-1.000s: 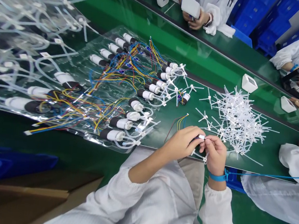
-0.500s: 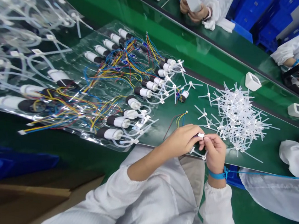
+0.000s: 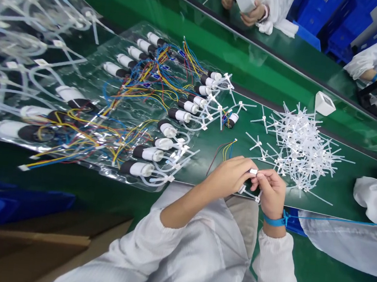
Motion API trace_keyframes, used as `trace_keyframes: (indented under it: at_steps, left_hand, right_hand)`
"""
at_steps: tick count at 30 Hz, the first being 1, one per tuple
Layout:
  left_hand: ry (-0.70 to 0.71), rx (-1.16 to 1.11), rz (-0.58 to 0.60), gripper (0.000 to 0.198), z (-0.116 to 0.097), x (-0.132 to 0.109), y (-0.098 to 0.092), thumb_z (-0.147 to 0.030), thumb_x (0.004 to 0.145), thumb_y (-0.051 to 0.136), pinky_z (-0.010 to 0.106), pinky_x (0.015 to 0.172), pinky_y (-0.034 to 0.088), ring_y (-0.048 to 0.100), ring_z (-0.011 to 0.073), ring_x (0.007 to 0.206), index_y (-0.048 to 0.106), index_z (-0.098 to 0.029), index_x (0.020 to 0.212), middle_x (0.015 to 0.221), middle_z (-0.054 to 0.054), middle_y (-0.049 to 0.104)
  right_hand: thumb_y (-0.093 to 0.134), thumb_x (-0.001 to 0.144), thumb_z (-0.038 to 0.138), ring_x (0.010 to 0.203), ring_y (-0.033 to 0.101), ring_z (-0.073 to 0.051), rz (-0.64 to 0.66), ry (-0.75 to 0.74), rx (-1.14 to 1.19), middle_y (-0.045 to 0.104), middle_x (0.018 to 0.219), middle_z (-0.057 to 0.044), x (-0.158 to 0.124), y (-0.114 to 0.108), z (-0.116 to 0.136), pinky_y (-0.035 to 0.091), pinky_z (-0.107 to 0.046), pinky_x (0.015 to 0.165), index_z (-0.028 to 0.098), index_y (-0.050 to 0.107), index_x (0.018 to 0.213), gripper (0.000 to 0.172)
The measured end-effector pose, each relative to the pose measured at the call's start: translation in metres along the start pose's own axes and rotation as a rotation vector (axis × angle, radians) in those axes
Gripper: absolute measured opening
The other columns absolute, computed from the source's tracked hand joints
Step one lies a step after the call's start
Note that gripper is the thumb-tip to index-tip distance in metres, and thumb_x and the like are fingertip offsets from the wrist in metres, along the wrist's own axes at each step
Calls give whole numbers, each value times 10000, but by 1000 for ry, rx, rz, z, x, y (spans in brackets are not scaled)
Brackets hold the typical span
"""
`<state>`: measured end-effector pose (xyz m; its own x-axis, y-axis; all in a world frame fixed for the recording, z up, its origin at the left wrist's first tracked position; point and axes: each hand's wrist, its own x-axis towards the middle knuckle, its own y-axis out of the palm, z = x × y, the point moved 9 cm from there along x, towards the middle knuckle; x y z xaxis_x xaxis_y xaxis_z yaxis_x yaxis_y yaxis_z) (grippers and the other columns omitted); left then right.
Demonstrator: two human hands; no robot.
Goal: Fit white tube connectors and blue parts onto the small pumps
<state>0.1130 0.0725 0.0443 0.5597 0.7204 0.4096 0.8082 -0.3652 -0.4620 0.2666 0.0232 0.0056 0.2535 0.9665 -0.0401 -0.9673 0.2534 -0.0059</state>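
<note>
White unit (image 3: 325,103) drifted right; left hand (image 3: 230,174), right hand (image 3: 271,191) pinch connector (image 3: 253,171).

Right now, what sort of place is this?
Probably a factory assembly line: a green bench with white-coated people, rows of wired parts on clear sheets, and a pile of white cable ties. The left hand and right hand hold one such part.

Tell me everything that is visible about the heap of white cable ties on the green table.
The heap of white cable ties lies on the green table, right of the middle. The ties look like thin plastic strips with small square heads, tangled and pointing all ways. A few loose ties lie apart at its left edge. Neither hand touches it: the right hand and left hand pinch a small white part nearby.
</note>
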Motion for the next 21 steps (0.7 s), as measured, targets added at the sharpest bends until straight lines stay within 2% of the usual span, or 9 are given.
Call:
trace_keyframes:
  at_steps: [9,17,21]
  left_hand:
    - [33,11,-18,228,-3,0,-1,-171,1136,483,323,915,558,717,213,945,690,-208,1048,981,47,775]
    - [-99,-70,-69,133,1,-1,-9,-215,1131,567,298,910,573,744,197,974,697,-219,1158,1070,42,794]
    - [-40,-54,-115,115,-4,0,-16,-215,1130,578,332,955,573,738,216,1055,693,-209,1134,1125,74,783]
  right_hand:
    - [830,999,435,588,719,-161,-17,3,-15,810,797,-14,-3,3,2,592,-292,617,228,764,947,222]
    - [851,988,447,696,787,-194,18,22,66,845,888,-28,-3,5,1,637,-324,712,249,768,1079,233]
    - [857,1003,401,702,804,-189,19,-7,50,850,887,-19,-4,7,8,645,-301,693,257,782,1065,174]
